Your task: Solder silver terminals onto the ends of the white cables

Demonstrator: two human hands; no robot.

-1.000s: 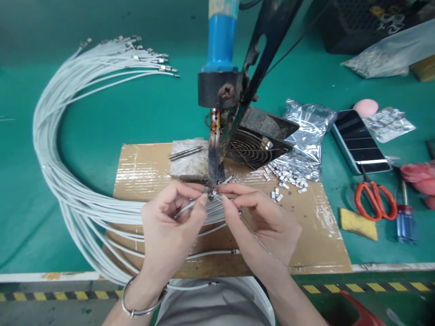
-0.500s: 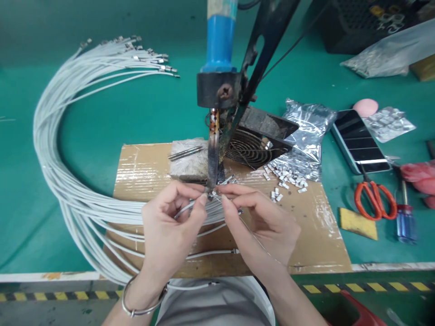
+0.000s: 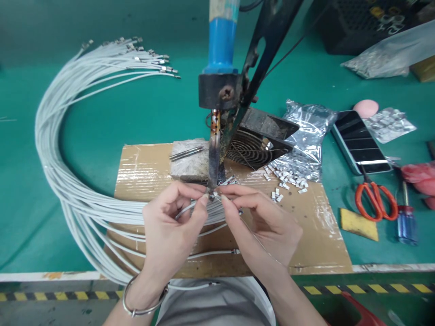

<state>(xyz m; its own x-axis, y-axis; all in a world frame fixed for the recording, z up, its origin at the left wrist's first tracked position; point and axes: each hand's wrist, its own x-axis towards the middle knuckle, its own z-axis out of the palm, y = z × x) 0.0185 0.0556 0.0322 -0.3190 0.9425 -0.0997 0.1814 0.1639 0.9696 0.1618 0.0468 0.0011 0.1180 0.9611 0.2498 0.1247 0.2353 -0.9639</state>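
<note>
My left hand (image 3: 176, 226) pinches the end of a white cable (image 3: 186, 208) right under the tip of a soldering iron (image 3: 214, 158). The iron has a blue handle and hangs nearly upright from a black metal arm. Between thumb and index finger, my right hand (image 3: 261, 226) grips a thin solder wire (image 3: 253, 233), which trails back over the palm. A small metal connector (image 3: 214, 194) sits at the cable end between my fingertips, partly hidden by them and the tip. A bundle of white cables (image 3: 50, 131) curves from the upper left to beneath my hands.
Cardboard (image 3: 306, 240) covers the green bench under my hands. Behind the iron are a fan (image 3: 258, 149) and a whitish block (image 3: 186, 170). Small connectors (image 3: 288, 179) lie by a silvery bag (image 3: 312, 136). Rightward are a phone (image 3: 362, 142), orange scissors (image 3: 375, 201) and a screwdriver (image 3: 407, 226).
Both hands keep the same pinch at the iron tip. The whole view has shifted very slightly; nothing else visibly differs.
</note>
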